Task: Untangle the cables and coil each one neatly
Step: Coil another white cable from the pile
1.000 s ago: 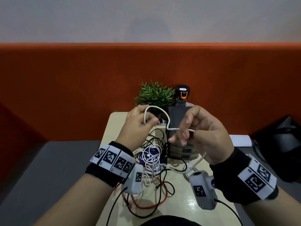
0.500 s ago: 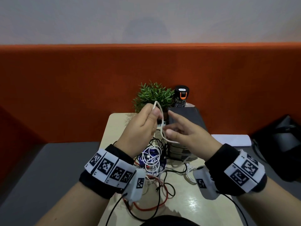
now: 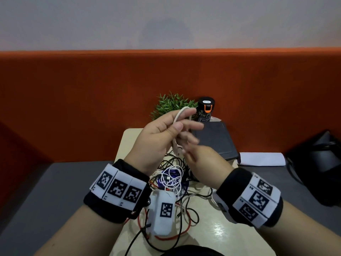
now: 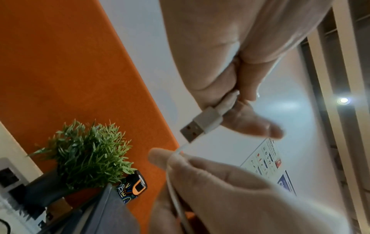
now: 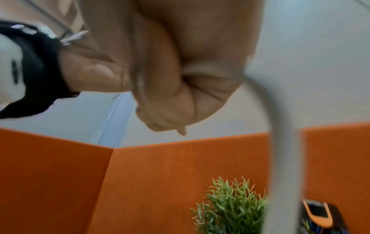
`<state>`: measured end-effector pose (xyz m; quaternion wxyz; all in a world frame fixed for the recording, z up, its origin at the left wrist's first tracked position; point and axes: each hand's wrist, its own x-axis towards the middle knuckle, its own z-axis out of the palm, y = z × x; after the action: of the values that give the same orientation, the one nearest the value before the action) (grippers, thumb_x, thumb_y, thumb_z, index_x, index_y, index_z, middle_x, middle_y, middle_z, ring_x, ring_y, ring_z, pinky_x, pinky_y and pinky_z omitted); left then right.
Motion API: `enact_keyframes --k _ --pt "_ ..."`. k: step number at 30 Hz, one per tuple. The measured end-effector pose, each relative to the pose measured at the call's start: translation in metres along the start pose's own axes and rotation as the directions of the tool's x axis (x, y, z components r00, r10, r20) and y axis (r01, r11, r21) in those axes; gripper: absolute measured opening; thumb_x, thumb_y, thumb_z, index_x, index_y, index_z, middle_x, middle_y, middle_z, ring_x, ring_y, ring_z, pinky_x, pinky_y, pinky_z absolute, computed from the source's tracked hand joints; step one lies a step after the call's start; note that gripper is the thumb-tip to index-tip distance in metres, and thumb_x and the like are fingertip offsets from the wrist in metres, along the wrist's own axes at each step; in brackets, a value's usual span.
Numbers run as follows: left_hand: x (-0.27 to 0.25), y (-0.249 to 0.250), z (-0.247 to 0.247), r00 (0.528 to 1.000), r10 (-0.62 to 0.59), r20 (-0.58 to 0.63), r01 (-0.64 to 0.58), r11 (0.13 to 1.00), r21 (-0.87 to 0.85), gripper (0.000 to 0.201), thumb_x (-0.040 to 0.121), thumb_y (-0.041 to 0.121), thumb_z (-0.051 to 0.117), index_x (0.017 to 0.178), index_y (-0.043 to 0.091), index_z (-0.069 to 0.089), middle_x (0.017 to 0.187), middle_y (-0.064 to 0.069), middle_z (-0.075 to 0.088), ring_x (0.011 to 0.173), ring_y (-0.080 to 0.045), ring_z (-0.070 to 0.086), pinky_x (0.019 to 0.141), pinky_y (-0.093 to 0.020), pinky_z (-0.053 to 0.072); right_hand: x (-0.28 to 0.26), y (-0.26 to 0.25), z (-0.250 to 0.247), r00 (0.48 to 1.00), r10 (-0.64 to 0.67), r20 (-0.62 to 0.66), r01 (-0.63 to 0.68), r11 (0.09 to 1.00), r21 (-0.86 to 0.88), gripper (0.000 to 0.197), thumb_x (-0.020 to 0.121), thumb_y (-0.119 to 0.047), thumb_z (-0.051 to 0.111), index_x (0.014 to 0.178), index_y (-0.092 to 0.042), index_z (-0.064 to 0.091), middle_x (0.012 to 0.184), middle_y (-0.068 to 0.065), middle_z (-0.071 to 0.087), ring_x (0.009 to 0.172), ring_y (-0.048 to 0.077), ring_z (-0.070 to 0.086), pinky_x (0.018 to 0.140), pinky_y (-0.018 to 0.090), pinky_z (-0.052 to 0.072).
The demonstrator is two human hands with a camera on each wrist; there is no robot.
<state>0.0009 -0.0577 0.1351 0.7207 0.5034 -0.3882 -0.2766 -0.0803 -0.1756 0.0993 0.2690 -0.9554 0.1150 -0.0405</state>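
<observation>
A white USB cable (image 3: 181,112) is looped over the fingers of my left hand (image 3: 184,119), held up above the table. In the left wrist view that left hand (image 4: 230,101) grips the cable just behind its USB plug (image 4: 200,125). Just below, my right hand (image 3: 188,145) is blurred; its thumb and fingers (image 4: 180,159) pinch the same cable (image 4: 172,182). Under both hands a tangle of black, red and white cables (image 3: 171,181) lies on the beige table (image 3: 230,235). The right wrist view shows a blurred grey strand (image 5: 280,142) close to the lens.
A small green plant (image 3: 171,106) and a black and orange can (image 3: 206,109) stand at the table's far edge, before an orange partition (image 3: 92,98). A dark grey box (image 3: 215,141) sits right of my hands. White paper (image 3: 262,158) and a black bag (image 3: 317,163) lie at the right.
My left hand has risen and turned, with the white cable now looped over its fingers. My right hand has dropped below the left and slid along the cable.
</observation>
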Motion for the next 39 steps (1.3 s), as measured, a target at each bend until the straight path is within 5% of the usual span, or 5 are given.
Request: enact_keyframes --k 4,10,20,24,39 --pt "0.005 -0.003 -0.008 0.999 0.005 -0.034 -0.004 0.999 0.047 0.045 0.095 -0.012 0.031 0.131 0.012 0.046 0.133 -0.004 0.055 0.123 -0.014 0.054 0.103 -0.028 0.043 -0.01 -0.009 -0.003 0.993 -0.118 -0.001 0.113 0.955 -0.274 0.028 0.102 -0.034 0.03 0.117 -0.022 0.051 0.086 0.005 0.064 0.08 0.027 0.058 0.061 0.033 0.038" --pt "0.004 -0.016 -0.024 0.999 -0.021 -0.041 0.036 0.91 0.414 0.065 0.085 -0.021 0.042 0.127 0.028 0.052 0.138 0.013 0.05 0.133 0.001 0.037 0.115 -0.03 0.027 -0.017 -0.008 -0.012 0.955 -0.294 -0.047 0.283 0.945 -0.161 0.024 0.098 -0.037 0.043 0.094 -0.019 0.058 0.079 0.002 0.063 0.076 0.024 0.056 0.061 0.036 0.042" --pt "-0.007 -0.017 -0.01 0.987 -0.152 0.048 0.121 0.909 0.399 0.027 0.101 0.009 0.036 0.114 0.014 0.058 0.075 0.011 0.064 0.066 0.001 0.053 0.063 -0.015 0.04 -0.007 0.0 -0.045 0.926 -0.218 -0.31 0.308 0.909 0.28 0.014 0.08 -0.029 0.073 0.079 -0.019 0.063 0.067 -0.01 0.065 0.061 0.005 0.058 0.055 0.019 0.043" --pt "-0.01 -0.017 -0.005 0.981 -0.185 0.066 0.156 0.939 0.305 0.047 0.098 0.042 0.03 0.102 0.011 0.065 0.071 0.001 0.054 0.058 -0.011 0.041 0.058 -0.023 0.033 0.0 0.004 -0.051 0.908 -0.184 -0.376 0.332 0.864 0.379 0.011 0.085 -0.022 0.069 0.084 -0.03 0.062 0.071 0.004 0.065 0.069 0.017 0.063 0.064 0.032 0.051" --pt "-0.009 -0.013 -0.005 0.991 -0.126 0.04 0.123 0.99 0.063 0.036 0.095 0.028 0.037 0.108 0.01 0.065 0.059 0.004 0.04 0.049 -0.011 0.036 0.052 -0.02 0.031 0.014 0.0 -0.037 0.845 -0.027 -0.534 0.37 0.75 0.548 0.012 0.091 -0.01 0.059 0.09 -0.015 0.07 0.069 -0.018 0.061 0.065 -0.005 0.055 0.061 0.007 0.039"
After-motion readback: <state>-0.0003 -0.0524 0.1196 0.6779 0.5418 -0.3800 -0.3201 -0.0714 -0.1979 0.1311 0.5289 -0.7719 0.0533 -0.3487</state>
